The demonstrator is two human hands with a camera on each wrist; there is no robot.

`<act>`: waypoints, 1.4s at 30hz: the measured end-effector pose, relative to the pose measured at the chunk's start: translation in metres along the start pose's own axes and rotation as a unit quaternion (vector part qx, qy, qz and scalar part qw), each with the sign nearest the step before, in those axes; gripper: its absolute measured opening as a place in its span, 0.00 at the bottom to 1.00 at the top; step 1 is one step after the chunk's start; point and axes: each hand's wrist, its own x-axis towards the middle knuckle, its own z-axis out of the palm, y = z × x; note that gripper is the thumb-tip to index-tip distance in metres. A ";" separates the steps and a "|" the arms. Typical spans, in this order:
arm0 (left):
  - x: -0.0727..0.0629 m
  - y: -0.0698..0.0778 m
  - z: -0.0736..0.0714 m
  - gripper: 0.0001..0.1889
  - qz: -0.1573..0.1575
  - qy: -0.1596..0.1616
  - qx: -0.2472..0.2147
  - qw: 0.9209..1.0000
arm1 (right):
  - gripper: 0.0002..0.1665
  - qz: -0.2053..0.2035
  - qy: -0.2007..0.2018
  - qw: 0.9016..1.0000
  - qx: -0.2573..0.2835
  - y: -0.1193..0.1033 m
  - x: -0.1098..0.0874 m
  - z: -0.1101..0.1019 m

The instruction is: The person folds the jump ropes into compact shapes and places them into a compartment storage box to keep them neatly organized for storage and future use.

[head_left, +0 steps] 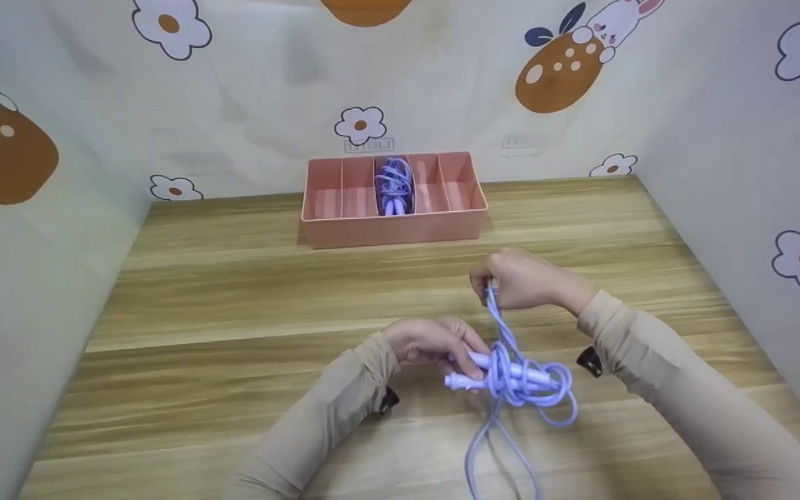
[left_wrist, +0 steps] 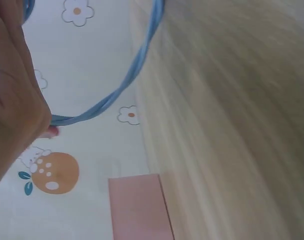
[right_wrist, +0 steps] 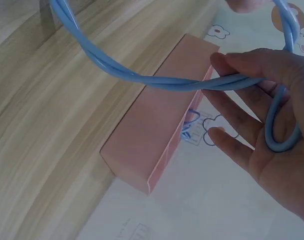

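Note:
A lavender jump rope (head_left: 519, 382) has its cord wound several times around its two handles (head_left: 466, 382). My left hand (head_left: 431, 342) grips the handles near their left ends, just above the table. Above and to the right, my right hand (head_left: 521, 278) pinches a doubled length of cord pulled up from the bundle. In the right wrist view, this twisted cord (right_wrist: 176, 83) runs between thumb and fingers, with a loop against the palm. A loose loop (head_left: 471, 462) hangs from the bundle toward the front. In the left wrist view, the held handles are out of sight.
A pink divided box (head_left: 396, 232) stands at the back of the wooden table (head_left: 233, 292). Its middle compartment contains another coiled lavender jump rope (head_left: 394, 182). Patterned walls (head_left: 247, 90) enclose the table at the back and both sides.

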 end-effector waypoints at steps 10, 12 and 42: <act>0.011 -0.002 0.004 0.17 -0.008 0.101 0.002 0.995 | 0.07 0.021 0.025 0.985 -0.170 -0.014 0.004 -0.004; 0.012 -0.005 0.000 0.16 -0.002 0.141 -0.008 0.990 | 0.07 0.026 0.046 0.981 -0.188 -0.018 0.002 -0.009; -0.011 0.002 -0.013 0.17 0.196 0.372 -0.134 0.898 | 0.13 0.006 0.115 0.989 -0.098 -0.057 -0.030 -0.030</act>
